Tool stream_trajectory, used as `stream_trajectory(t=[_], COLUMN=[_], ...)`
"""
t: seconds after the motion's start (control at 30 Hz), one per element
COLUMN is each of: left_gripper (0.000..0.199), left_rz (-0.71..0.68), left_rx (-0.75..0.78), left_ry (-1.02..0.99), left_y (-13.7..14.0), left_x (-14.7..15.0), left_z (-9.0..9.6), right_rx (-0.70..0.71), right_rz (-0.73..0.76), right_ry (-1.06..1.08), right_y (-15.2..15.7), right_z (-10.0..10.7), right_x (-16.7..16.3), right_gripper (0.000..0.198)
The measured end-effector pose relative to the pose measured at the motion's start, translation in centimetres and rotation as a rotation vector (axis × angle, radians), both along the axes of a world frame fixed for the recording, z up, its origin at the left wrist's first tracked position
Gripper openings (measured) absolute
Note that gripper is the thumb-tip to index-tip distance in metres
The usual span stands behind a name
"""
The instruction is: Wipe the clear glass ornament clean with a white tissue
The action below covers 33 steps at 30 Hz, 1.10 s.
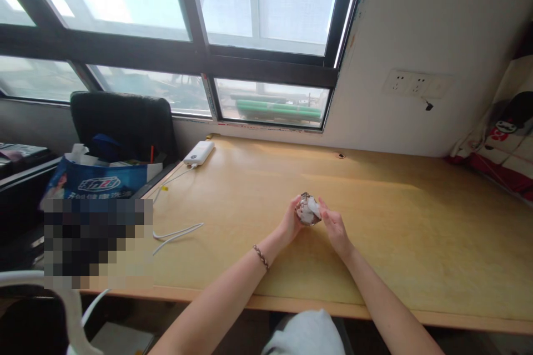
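Note:
Above the wooden table (258, 188) I hold a small roundish brown-and-white object (307, 209) with a crumpled, wrapper-like look; its exact kind is too small to tell. My left hand (291, 222) is wrapped around its left side, with a braided bracelet on that wrist. On the other side, the fingers of my right hand (335, 227) are closed on the object's right edge, next to a white part that faces up. Both forearms reach in from the table's front edge.
A white power bank (199, 153) with a white cable (177, 231) lies at the table's left. Beyond that edge, a blue bag (104, 177) rests by a black chair (122, 116). Printed fabric (508, 122) hangs at the right, and wall sockets (416, 84) sit above the table.

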<state>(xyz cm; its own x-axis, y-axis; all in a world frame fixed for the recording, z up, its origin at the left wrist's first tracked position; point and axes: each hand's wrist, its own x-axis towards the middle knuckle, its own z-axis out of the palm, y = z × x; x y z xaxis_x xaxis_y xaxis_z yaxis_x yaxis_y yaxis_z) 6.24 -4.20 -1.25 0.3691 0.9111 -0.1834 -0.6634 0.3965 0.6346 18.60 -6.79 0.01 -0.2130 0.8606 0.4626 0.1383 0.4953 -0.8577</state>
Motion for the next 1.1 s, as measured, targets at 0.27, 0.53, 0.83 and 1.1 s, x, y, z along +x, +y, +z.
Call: stream_trajectory(t=[0.27, 0.53, 0.83, 1.1], left_gripper=[0.044, 0.046, 0.025, 0.038], left_rz=[-0.070, 0.011, 0.069, 0.067], left_rx=[-0.017, 0.041, 0.203, 0.332], left_ry=[0.018, -0.097, -0.108, 0.021], left_y=[0.2, 0.9, 0.8, 0.0], left_x=[-0.6, -1.5, -0.8, -0.7], left_z=[0.0, 0.8, 0.4, 1.0], right_rx=[-0.350, -0.426, -0.316, -0.099], right_rz=[-0.084, -0.519, -0.190, -0.319], right_ry=[0.641, 0.666, 0.129, -0.159], right_y=[1.3, 2.2, -0.3, -0.6], right_z=[-0.7, -1.4, 0.1, -0.2], right_x=[0.7, 2.2, -0.8, -0.6], right_gripper=[0.019, 0.022, 0.041, 0.031])
